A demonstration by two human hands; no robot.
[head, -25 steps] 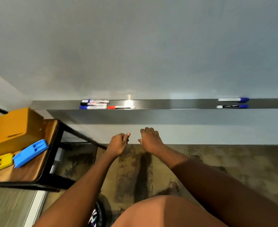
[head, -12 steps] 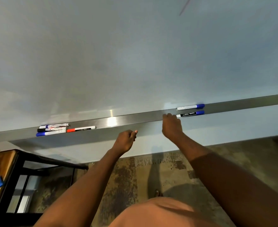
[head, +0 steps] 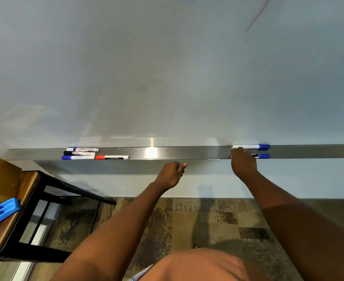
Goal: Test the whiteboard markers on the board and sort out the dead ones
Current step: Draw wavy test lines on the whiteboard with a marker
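The whiteboard [head: 167, 78] fills the upper view, with a metal tray [head: 187, 153] along its bottom edge. Two blue-capped markers lie at the tray's right: the back marker [head: 250, 146] is fully visible, while only the cap end of the front marker [head: 263, 156] shows. My right hand [head: 243, 163] covers that front marker's barrel, its fingertips hidden on the tray. My left hand [head: 171, 174] hangs just below the tray's middle, curled into a fist and holding nothing. At the tray's left lie a red-capped marker [head: 112, 157], a black-capped marker [head: 79, 153] and two blue-capped ones.
A faint red stroke [head: 258, 15] marks the board's upper right. A wooden table with a black frame [head: 25, 199] stands at the left, carrying a yellow box [head: 1, 179] and a blue plastic piece [head: 1, 211]. Patterned carpet lies below.
My right hand has moved right along the tray and now lies over the front blue-capped marker. The left hand has stayed curled below the tray. The view has shifted and levelled.
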